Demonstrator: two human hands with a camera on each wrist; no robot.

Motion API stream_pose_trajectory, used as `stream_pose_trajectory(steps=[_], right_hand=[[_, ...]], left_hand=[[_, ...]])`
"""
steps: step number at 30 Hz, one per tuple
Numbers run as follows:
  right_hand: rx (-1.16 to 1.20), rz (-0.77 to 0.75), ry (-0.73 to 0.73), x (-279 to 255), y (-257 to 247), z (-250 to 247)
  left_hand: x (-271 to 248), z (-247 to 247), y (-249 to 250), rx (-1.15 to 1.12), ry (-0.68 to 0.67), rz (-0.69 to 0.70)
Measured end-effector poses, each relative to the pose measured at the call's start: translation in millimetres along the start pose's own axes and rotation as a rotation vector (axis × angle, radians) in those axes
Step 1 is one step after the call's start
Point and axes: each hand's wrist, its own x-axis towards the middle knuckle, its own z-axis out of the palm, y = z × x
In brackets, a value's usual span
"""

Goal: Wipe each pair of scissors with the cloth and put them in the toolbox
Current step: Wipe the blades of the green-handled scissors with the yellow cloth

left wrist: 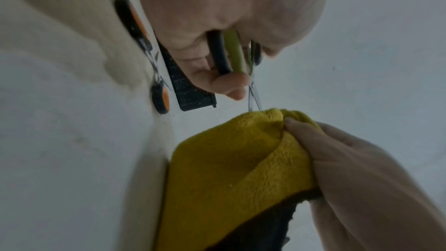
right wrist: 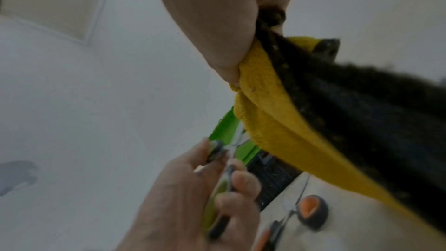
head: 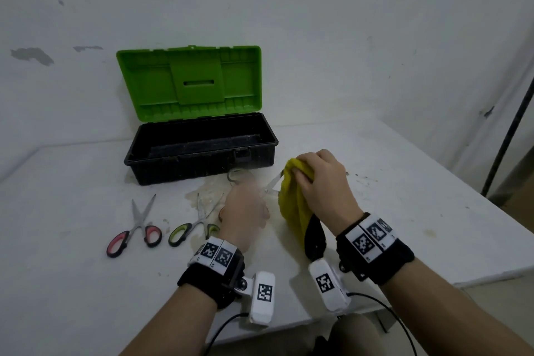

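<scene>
My left hand grips a pair of green-handled scissors by the handles, with the blades pointing right. My right hand squeezes a yellow cloth with a black underside around the blade tips, which are hidden inside it. The open toolbox, with a black base and raised green lid, stands just behind the hands. Its inside looks dark, and I see no scissors in it. On the table lie red-handled scissors and a second green-handled pair, both with blades spread.
Orange-handled scissors lie under my left hand, almost hidden in the head view. A brownish stain marks the white table in front of the toolbox. A wall rises close behind, and a dark pole stands at the right.
</scene>
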Motion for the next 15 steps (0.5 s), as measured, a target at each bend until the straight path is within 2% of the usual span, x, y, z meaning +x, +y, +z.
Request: stream_pose_trajectory(steps=[2,5,9,13,15], right_hand=[[0.013,-0.110,-0.047,-12,-15,-1],[-0.017,-0.204,-0.146,-23,-29,10],[-0.069,-0.224,-0.202,-22,-31,24],[-0.098,-0.174,-0.302,-22,-20,20],[-0.088,-0.170,-0.292,-24,-16,16]], left_hand=[[3,1,0,-0.063,0.043,-0.058],[6,2,-5,-0.013,0.030,-0.048],[0,6,-2,-0.003,-0.040,-0.001],[1,-1,1,-0.053,0.033,0.035],[3,-5,4,-0.106,0.052,0.017]])
